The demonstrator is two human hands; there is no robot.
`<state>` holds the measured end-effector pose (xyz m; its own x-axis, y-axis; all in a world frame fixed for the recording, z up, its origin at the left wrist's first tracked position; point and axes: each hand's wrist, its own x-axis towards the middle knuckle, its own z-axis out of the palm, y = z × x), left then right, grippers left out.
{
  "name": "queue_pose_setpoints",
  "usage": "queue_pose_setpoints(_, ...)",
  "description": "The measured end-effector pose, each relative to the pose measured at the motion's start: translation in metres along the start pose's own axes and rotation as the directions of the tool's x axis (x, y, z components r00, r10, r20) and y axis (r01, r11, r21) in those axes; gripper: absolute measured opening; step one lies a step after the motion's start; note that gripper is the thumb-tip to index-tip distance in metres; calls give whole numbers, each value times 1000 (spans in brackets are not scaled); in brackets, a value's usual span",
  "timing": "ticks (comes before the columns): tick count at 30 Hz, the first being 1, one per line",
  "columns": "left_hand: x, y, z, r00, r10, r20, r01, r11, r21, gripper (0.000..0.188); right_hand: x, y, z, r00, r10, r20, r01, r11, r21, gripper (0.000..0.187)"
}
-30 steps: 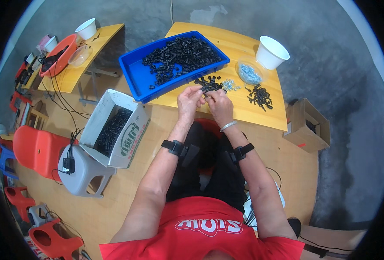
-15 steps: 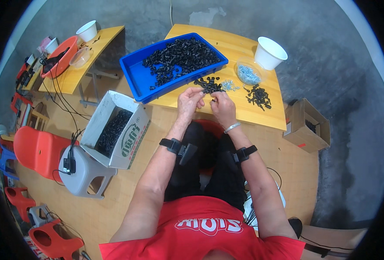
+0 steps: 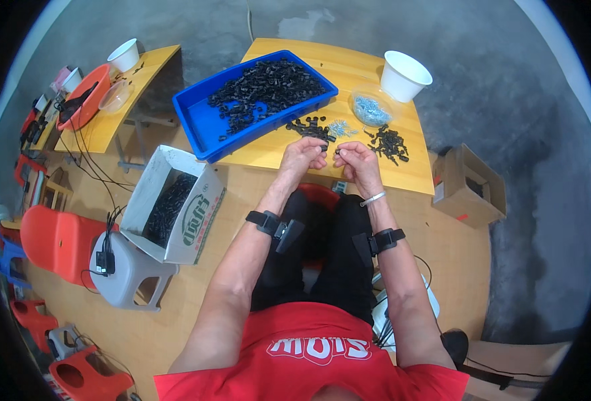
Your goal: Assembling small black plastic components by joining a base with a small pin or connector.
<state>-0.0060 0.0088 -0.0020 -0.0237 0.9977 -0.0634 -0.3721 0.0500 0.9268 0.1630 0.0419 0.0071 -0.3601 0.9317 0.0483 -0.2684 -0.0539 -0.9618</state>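
My left hand point(image 3: 303, 155) is closed in a pinch around a small black plastic part point(image 3: 323, 148) at the table's near edge. A short gap away, my right hand point(image 3: 359, 162) pinches another small dark piece point(image 3: 337, 152), too small to name exactly. Just beyond my fingers lie a loose pile of black plastic parts point(image 3: 311, 127) and a little heap of silver screws point(image 3: 341, 128). To the right is a pile of black pieces with thin stems point(image 3: 389, 145). A clear bowl of silver screws point(image 3: 371, 109) stands behind it.
A blue tray point(image 3: 199, 134) heaped with black parts sits on the yellow table point(image 3: 355, 60), left of a white tub point(image 3: 406, 77). On the left, a white carton point(image 3: 199, 220) of black parts stands by a grey stool point(image 3: 132, 267). Right of the table is a cardboard box point(image 3: 469, 190).
My hands have drawn apart, the right one moving rightward and slightly nearer to me. A small dark piece now shows at its fingertips. The whole view has shifted slightly.
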Motion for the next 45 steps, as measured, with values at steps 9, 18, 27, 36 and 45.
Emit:
queue_pose_setpoints(9, 6, 0, 9, 998, -14, 58, 9, 996, 93, 17, 1, -3, -1, 998, 49, 40, -48, 999, -19, 13)
queue_pose_setpoints(18, 5, -1, 7, 995, 0, 99, -18, 983, 183, 17, 2, -3, -1, 996, 63, 63, -64, 998, 8, 9)
queue_pose_setpoints(27, 3, 0, 7, 995, 36, 96, -50, 987, 155, 13, -1, -6, 2, 996, 74, 51, -73, 997, -18, 5)
queue_pose_setpoints(36, 2, 2, 8, 996, 12, 89, -27, 986, 164, 11, 1, -5, 5, 996, 60, 66, -53, 993, -101, 6)
queue_pose_setpoints(45, -6, 10, 7, 998, -27, 61, 14, 978, 207, 11, 4, -5, -6, 985, 120, 126, -101, 984, -148, 8)
